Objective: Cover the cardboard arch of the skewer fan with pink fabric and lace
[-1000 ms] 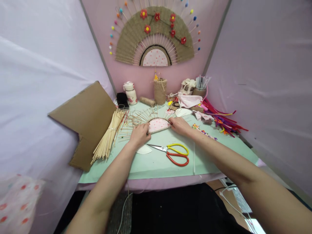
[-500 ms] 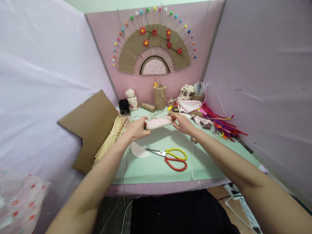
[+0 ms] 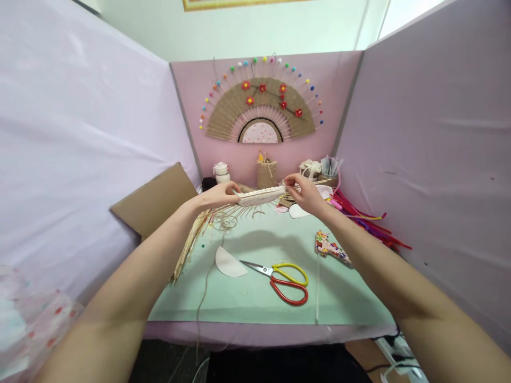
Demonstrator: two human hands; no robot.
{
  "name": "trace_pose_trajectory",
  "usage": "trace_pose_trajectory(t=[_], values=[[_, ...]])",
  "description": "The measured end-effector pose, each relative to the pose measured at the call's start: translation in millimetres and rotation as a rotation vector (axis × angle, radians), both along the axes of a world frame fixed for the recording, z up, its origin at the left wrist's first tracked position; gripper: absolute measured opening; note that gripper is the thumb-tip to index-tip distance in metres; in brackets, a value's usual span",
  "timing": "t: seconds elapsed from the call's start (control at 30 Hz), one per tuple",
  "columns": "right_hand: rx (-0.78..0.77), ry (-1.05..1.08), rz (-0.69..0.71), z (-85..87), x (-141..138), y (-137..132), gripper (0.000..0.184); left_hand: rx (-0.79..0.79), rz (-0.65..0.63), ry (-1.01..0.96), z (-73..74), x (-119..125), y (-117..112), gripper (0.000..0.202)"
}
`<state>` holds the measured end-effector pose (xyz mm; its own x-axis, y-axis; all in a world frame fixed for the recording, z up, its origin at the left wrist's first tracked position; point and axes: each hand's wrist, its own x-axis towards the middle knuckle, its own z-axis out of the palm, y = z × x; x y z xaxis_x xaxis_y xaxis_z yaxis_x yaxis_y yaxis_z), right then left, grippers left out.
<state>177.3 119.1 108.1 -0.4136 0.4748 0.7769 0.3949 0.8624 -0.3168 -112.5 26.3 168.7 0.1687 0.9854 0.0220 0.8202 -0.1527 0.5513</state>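
Note:
Both hands hold a half-made fan [image 3: 261, 196] up above the green mat [image 3: 275, 290], seen nearly edge-on. It has a pink dotted half-round centre with thin sticks and jute twine hanging from it. My left hand [image 3: 219, 194] grips its left end. My right hand [image 3: 303, 192] pinches its right end. Loose twine [image 3: 205, 276] trails from the fan down over the mat's front edge.
Yellow-and-red scissors [image 3: 285, 276] and a white half-disc [image 3: 228, 262] lie on the mat. A bundle of sticks [image 3: 191, 242] and cardboard [image 3: 154, 199] sit left. Pipe cleaners [image 3: 365, 221] lie right; a finished fan [image 3: 261, 110] hangs on the back wall above jars.
Both hands have lifted the fan off the mat and raised it towards the back wall. The view has tilted upward.

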Motion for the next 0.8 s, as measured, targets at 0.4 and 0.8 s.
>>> trace_pose_trajectory(t=[0.4,0.8], values=[[-0.043,-0.011,-0.018,1.5,-6,1,0.016,0.392,0.091,0.413,-12.1,10,-24,0.07],[-0.197,0.025,-0.014,5.7,22,-50,0.023,0.73,0.386,0.402,-85.6,42,-52,0.042]])
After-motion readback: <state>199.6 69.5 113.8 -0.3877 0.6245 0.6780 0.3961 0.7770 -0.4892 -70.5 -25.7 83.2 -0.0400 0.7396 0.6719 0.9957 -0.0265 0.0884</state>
